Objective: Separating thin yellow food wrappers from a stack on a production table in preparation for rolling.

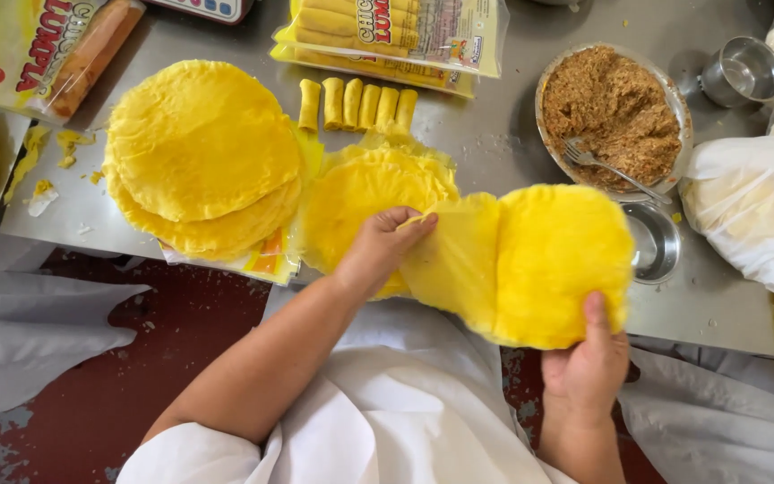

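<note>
Head view: my right hand (pixel 589 363) pinches a small stack of thin round yellow wrappers (pixel 557 264), while my left hand (pixel 382 246) grips one limp sheet (pixel 454 260), peeling it off. Beyond lie a small empty steel dish (pixel 654 242), then a metal bowl (pixel 674 99) of crumbly brown filling (pixel 611 108) with a fork (pixel 606 166).

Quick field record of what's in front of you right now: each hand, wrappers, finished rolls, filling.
left hand: pinching the edge of a thin yellow wrapper, peeling it
right hand: gripping the wrapper stack from below
wrapper pile: on steel table, left
finished rolls: five, side by side
filling bowl: brown mince, fork inside
</note>
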